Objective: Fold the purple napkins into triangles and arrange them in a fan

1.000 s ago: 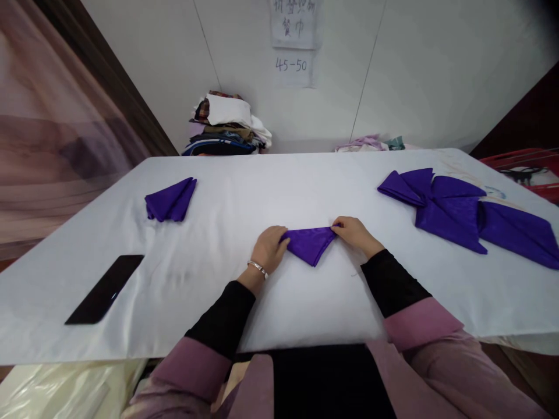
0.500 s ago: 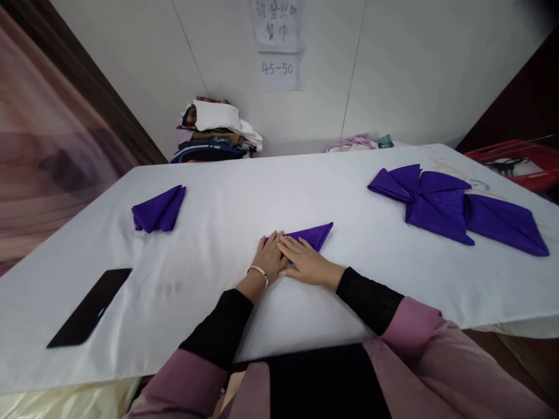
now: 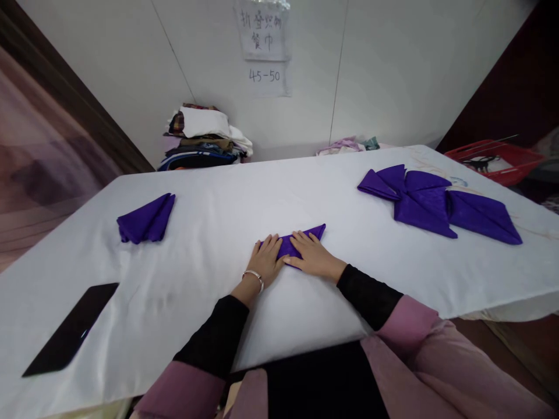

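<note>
A folded purple napkin [image 3: 286, 247] lies on the white-covered table in front of me, its pointed corner sticking out to the upper right. My left hand [image 3: 265, 258] rests flat on the napkin's left part, fingers stretched out, a silvery bracelet at the wrist. On the right part lies my right hand [image 3: 313, 254], also flat, with its thumb pointing towards the left hand. Purple cloth shows in the gap between the hands; the palms hide the rest of it.
A pleated purple napkin [image 3: 147, 219] stands at the left, above a dark flat slab [image 3: 72, 329]. Several folded purple napkins [image 3: 425, 203] lie at the right. Behind the table are stacked clothes [image 3: 203, 137] and a red basket [image 3: 510, 174].
My hands have moved apart along the napkin, the right one sliding to the right, so more purple cloth shows between them. The camera view has shifted slightly.
</note>
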A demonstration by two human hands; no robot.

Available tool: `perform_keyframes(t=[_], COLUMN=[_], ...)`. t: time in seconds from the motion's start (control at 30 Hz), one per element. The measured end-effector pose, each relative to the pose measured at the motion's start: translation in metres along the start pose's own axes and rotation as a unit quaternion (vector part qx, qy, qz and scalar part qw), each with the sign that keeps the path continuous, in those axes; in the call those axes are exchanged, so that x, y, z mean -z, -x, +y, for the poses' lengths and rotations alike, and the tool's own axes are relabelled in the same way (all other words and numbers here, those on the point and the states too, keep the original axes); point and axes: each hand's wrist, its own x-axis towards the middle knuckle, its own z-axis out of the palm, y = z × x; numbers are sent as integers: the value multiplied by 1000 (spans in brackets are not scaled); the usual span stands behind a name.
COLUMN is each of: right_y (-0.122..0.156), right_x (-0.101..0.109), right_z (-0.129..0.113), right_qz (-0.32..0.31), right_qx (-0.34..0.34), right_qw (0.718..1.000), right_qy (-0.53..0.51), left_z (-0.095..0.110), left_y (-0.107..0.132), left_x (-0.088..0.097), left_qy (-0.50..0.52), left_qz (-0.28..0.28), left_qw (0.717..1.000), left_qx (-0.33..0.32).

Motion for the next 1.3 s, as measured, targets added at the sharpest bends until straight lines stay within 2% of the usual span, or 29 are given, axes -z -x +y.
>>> perform_keyframes(t=[0.13, 0.33, 0.47, 0.9, 1.03, 1.17, 1.23, 1.3], right_y=[3, 7, 14, 18, 17, 17, 17, 17], right_x=[1, 5, 10, 8, 6, 5, 5, 6], right_z=[11, 28, 36, 44, 48, 49, 49, 48], right_qz=[21, 32, 40, 49, 47, 48, 47, 46], right_qx=[-28, -107, -130, -126, -131, -127, -125, -126], right_qw=[999, 993, 990, 990, 989, 990, 990, 990], right_qy=[17, 30, 36, 48, 51, 50, 49, 47], left_z=[1, 4, 4, -10, -22, -26, -18, -6], left_y=[0, 0, 0, 7, 9, 9, 9, 9], left_x=[2, 3, 5, 18, 18, 22, 24, 23], left_qy=[10, 31, 45, 39, 46, 58, 50, 37], left_qz=[-1, -7, -12, -52, -23, 61, 106, 113], left_qw=[1000, 999, 999, 978, 972, 956, 961, 979], left_qx=[1, 9, 22, 198, 228, 281, 252, 165])
